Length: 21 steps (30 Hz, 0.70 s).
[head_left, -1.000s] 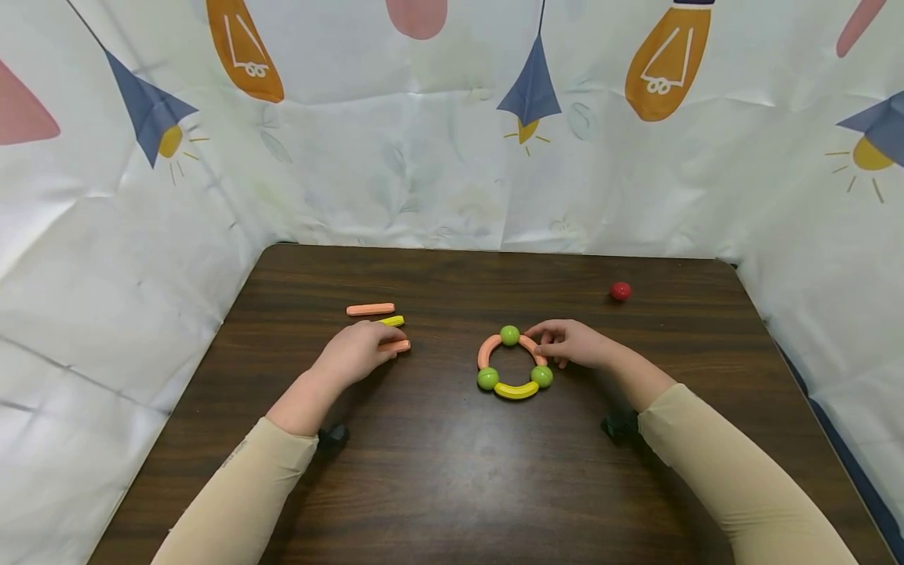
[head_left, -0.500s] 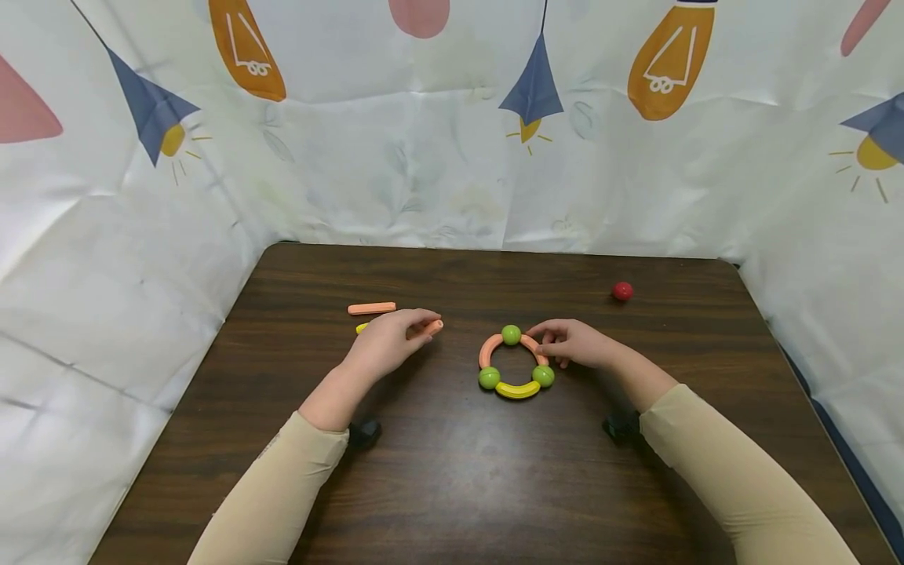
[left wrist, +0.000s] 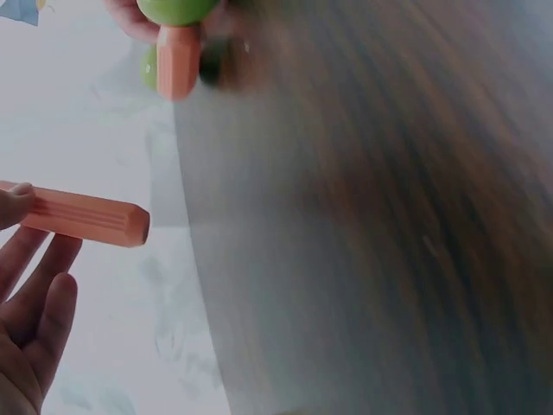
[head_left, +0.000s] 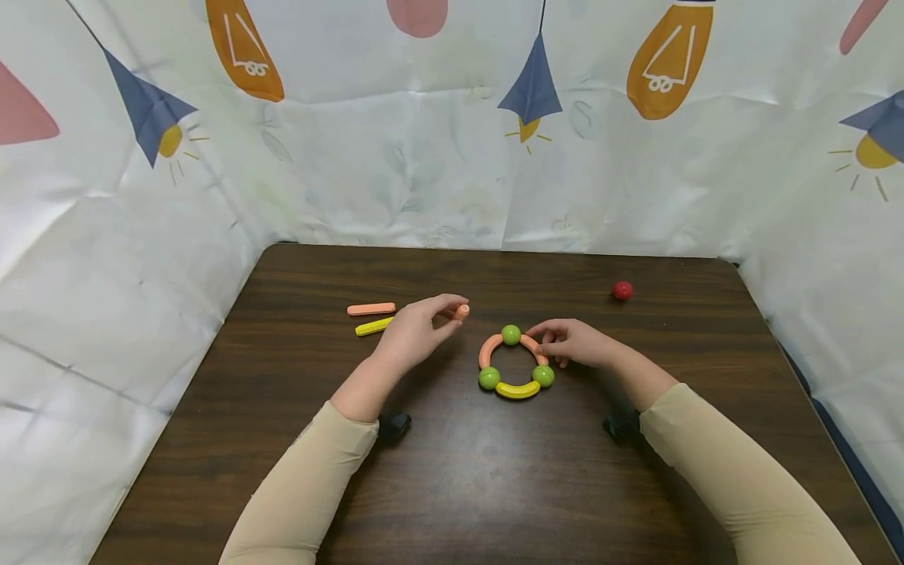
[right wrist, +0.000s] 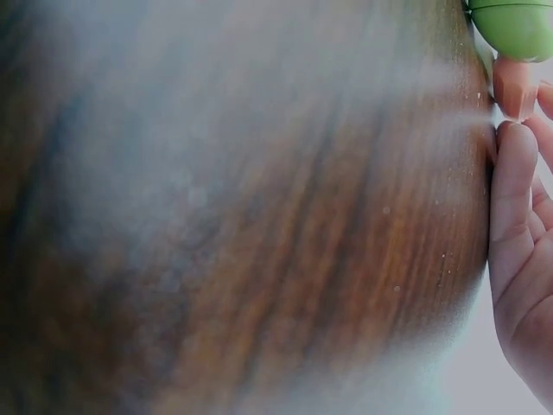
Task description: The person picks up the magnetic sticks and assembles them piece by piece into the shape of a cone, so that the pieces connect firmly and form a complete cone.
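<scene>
Between its thumb and fingers my left hand (head_left: 417, 331) pinches a straight salmon-coloured rod (left wrist: 91, 216), raised off the table left of the ring in the head view. My right hand (head_left: 577, 344) holds the right side of a ring, its thumb and fingers at a curved salmon piece (head_left: 533, 345). The ring lies on the table, made of green balls (head_left: 511, 335), salmon arcs (head_left: 487, 350) and a yellow arc (head_left: 517, 391) at the near side. In the right wrist view, the thumb (right wrist: 516, 164) touches the salmon arc below a green ball (right wrist: 517, 30).
Another salmon rod (head_left: 370, 309) and a yellow rod (head_left: 373, 326) lie behind and left of my left hand. A red ball (head_left: 622, 291) sits at the back right of the dark wooden table (head_left: 480, 486). Patterned white cloth (head_left: 424, 173) hangs behind.
My left hand has lifted the salmon rod and carried it rightward and away from me, uncovering the yellow rod, which now lies turned slightly. The right hand and ring stay in place.
</scene>
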### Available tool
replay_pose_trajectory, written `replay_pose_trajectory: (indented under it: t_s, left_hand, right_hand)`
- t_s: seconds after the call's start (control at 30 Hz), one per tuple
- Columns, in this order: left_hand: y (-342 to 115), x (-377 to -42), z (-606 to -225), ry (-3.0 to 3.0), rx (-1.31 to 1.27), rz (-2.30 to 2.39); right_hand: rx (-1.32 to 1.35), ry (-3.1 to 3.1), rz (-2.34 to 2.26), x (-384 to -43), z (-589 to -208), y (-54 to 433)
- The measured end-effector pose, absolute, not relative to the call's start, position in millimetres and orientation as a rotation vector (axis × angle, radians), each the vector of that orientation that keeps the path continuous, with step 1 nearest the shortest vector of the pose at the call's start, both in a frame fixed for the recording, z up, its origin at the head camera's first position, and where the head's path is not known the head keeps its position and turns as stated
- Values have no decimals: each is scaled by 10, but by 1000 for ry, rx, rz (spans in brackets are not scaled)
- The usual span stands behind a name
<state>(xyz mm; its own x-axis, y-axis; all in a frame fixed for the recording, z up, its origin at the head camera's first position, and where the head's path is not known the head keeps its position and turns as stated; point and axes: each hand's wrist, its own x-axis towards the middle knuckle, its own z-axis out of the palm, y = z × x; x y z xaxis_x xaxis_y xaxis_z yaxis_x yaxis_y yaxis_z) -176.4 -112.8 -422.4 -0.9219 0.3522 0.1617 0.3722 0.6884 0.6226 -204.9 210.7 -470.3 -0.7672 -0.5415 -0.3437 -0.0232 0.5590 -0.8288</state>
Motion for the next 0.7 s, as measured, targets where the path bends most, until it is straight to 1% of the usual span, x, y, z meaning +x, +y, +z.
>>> replay_pose_trajectory:
  t_s: [0.7]
  left_hand:
    - [-516,-1904,-4192,-2760,-665,-1325]
  right_hand:
    - [-470,2215,-1175,-2058,-4724,2116]
